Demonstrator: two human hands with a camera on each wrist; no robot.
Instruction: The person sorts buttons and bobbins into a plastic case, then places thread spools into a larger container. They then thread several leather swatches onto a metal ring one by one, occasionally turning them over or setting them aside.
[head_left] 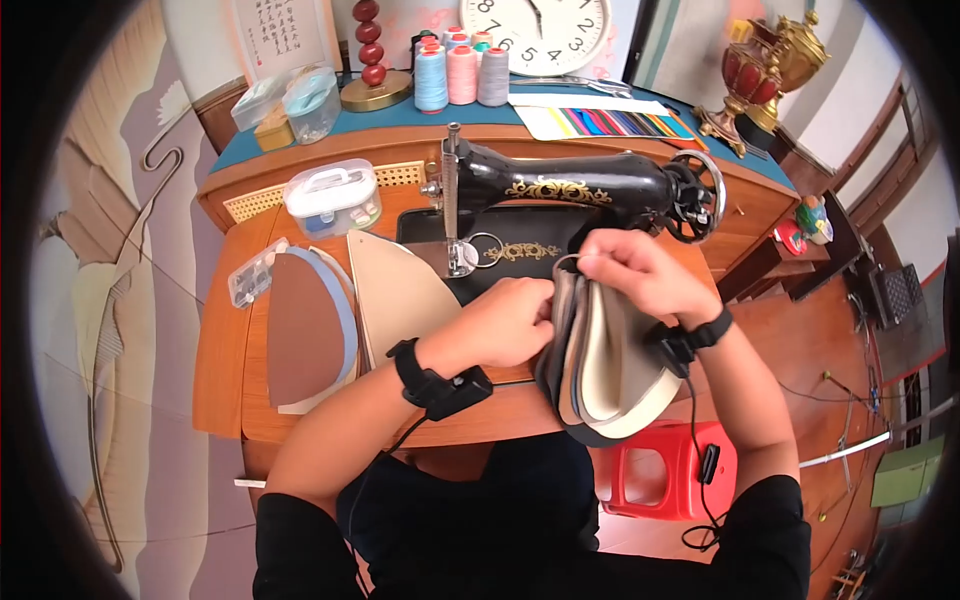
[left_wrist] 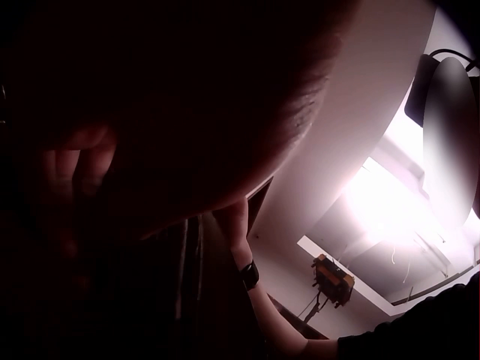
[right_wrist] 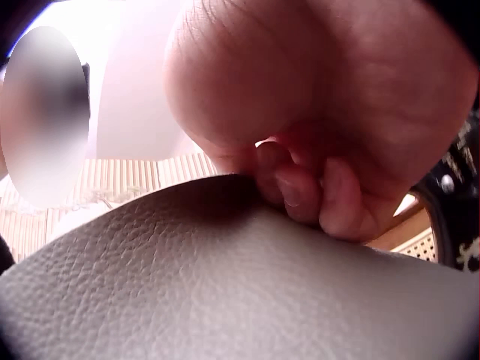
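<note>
A bundle of leather pieces [head_left: 600, 370] in grey, cream, brown and dark tones hangs at the table's front edge, a metal ring [head_left: 566, 258] at its top. My right hand [head_left: 640, 275] pinches the ring at the bundle's upper end. With fingers curled, my left hand [head_left: 505, 322] holds the bundle's left edge; its fingertips are partly hidden. In the right wrist view, grey grained leather [right_wrist: 187, 292] lies below the curled fingers [right_wrist: 300, 195]. The left wrist view is dark, with curled fingers [left_wrist: 79, 165] faintly visible.
A black sewing machine [head_left: 570, 185] stands behind the hands, a second ring [head_left: 487, 250] on its bed. Brown [head_left: 305, 330] and beige [head_left: 400, 295] curved pieces lie left, near a clear button box [head_left: 255, 275] and a lidded box [head_left: 335, 198]. A red stool [head_left: 715, 475] stands below.
</note>
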